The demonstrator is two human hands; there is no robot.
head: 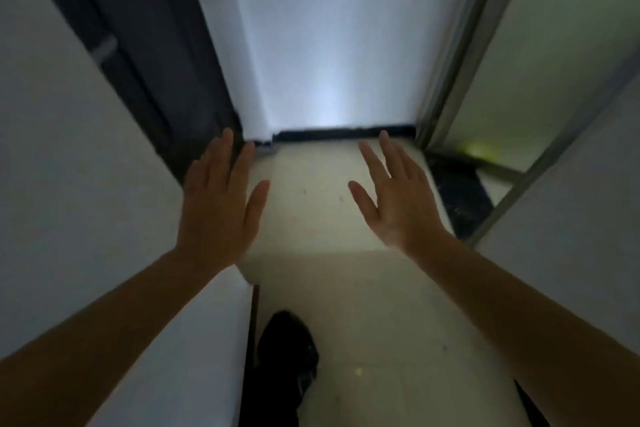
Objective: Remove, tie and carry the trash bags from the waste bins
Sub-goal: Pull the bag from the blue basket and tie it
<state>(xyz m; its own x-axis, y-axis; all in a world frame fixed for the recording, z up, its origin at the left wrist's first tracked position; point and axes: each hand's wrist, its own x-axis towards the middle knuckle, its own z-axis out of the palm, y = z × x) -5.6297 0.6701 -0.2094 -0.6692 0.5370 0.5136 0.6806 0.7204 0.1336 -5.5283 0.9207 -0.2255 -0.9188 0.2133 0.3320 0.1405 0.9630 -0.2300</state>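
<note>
No trash bag and no waste bin is in view. Both bare arms reach forward over a pale floor point(363, 305) in a narrow, dim passage. My left hand point(218, 204) is held flat with the fingers apart and holds nothing. My right hand point(394, 198) is also spread and empty, with the palm turned partly toward the left hand. The two hands hover about a hand's width apart, short of the white wall point(332, 45) ahead.
A white wall point(62, 166) runs close on the left, with a dark door point(138, 45) beyond it. On the right stands a metal-framed glass door point(519, 80) over a dark threshold point(457, 191). My dark shoe point(287, 350) is on the floor below.
</note>
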